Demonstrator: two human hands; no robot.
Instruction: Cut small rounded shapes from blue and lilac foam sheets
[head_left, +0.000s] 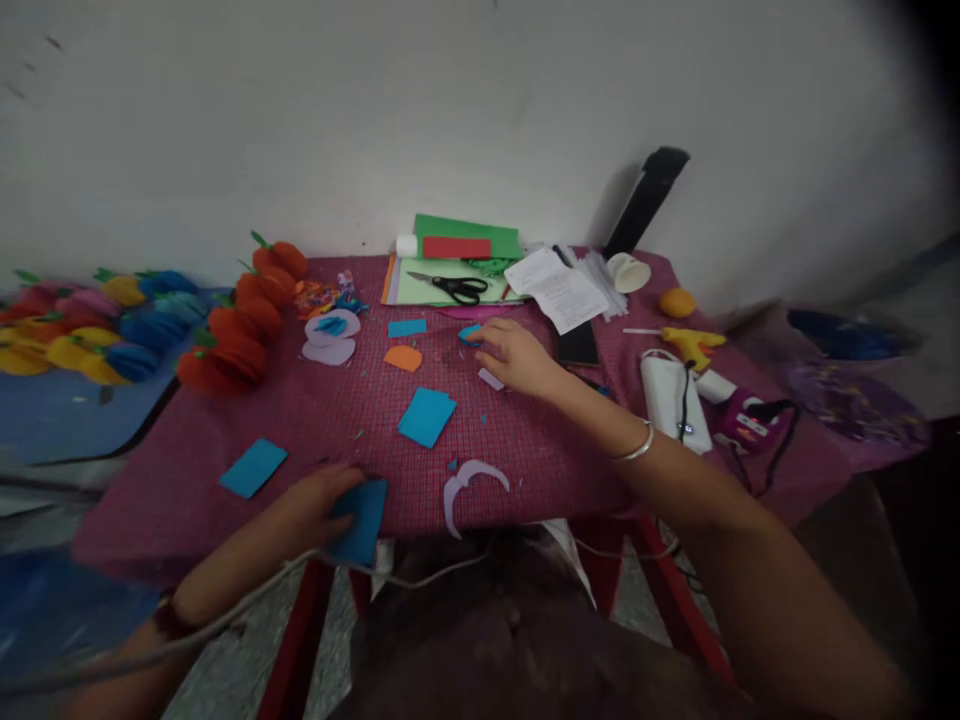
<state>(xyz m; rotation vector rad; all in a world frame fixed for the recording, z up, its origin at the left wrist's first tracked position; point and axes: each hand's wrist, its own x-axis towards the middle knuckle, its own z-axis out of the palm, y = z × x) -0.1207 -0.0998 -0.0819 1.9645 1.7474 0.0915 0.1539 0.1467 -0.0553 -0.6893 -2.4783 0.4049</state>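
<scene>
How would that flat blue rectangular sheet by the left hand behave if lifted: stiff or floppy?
The flat blue rectangular sheet at the left hand is probably light, as it looks thin. It may be fairly stiff: its surface looks flat, its edges straight.

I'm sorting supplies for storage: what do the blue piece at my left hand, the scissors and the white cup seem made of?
Blue piece: perhaps felt, foam or craft paper; matte, flat, with straight edges.
Scissors: probably plastic handles, black and smooth-looking; thin greyish blades suggest metal.
Cup: paper or plastic, pale and smooth-looking; I can't tell which.
</scene>
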